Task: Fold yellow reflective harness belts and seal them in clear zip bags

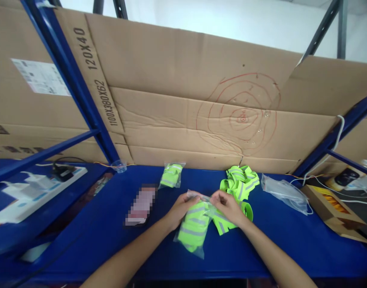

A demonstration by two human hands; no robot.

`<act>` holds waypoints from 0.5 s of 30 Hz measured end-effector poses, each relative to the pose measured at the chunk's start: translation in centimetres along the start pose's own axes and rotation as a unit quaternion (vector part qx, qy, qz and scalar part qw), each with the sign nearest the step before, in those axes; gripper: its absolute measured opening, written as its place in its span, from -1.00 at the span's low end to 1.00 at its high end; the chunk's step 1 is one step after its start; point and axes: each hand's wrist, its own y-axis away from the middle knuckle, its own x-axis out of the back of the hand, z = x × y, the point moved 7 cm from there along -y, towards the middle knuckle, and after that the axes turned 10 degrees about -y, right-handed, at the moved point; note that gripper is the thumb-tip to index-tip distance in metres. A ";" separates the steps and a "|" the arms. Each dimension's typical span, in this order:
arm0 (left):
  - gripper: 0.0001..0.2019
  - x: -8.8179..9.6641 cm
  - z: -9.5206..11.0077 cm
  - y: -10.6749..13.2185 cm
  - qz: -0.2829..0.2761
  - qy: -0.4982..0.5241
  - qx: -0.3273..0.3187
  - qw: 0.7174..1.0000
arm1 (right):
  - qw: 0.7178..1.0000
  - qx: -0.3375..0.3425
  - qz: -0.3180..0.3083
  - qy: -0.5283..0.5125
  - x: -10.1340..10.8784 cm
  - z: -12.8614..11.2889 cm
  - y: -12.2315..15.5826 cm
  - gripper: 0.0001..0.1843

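Head view, single frame.

- Your left hand [179, 208] and right hand [229, 206] meet over the middle of the blue table [111, 232]. The fingertips of the two hands are almost touching.
- Both hands are pinched closed on the top edge of a clear bag [198, 251]. Your left hand has the left part of the opening and your right hand the right part.
- The clear bag lies flat on the table, its mouth toward the wall and its bottom toward you. It is tilted a little to your left.
- Inside it is a folded neon-yellow strap [193, 226] with grey reflective stripes, which fills most of the bag.
- A pile of loose straps [241, 182] of the same colour lies just beyond your right hand. One end runs under that hand and touches the clear bag.
- A second packed bag [171, 175] lies further back, near the wall and left of the pile.
- A heap of empty bags [283, 193] lies to the right of the pile, apart from it.
- A pixelated pink object [141, 205] lies left of your left hand. I cannot tell what it is.
- A small clear cup [119, 165] stands at the back left corner of the table.
- A cardboard sheet [177, 72] stands upright behind the table, with red rings [241, 117] drawn on it.
- An open cardboard box [330, 210] lies at the far right, with white cables [336, 142] above it.
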 end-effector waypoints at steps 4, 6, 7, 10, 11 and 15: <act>-0.44 -0.2 -0.1 0.0 -0.012 -0.008 0.005 1.000 | 1.000 0.003 -0.008 -0.008 -0.4 -0.5 0.0 -0.47; -0.44 -0.3 -0.2 0.0 -0.015 -0.008 0.013 1.000 | 1.000 0.003 -0.010 -0.011 -0.5 -0.5 0.0 -0.47; -0.44 -0.3 -0.2 0.0 -0.016 -0.006 0.016 1.000 | 1.000 0.002 -0.010 -0.013 -0.5 -0.5 0.0 -0.47; -0.46 -0.3 -0.2 0.0 -0.018 -0.003 0.023 1.000 | 1.000 -0.008 -0.012 -0.019 -0.5 -0.3 0.1 -0.47; -0.47 -0.2 -0.2 0.0 -0.019 -0.002 0.025 1.000 | 1.000 -0.012 -0.014 -0.021 -0.5 -0.2 0.1 -0.47; -0.50 -0.2 -0.2 0.2 -0.019 -0.001 0.033 0.999 | 0.999 -0.021 -0.021 -0.029 -0.5 0.0 0.3 -0.51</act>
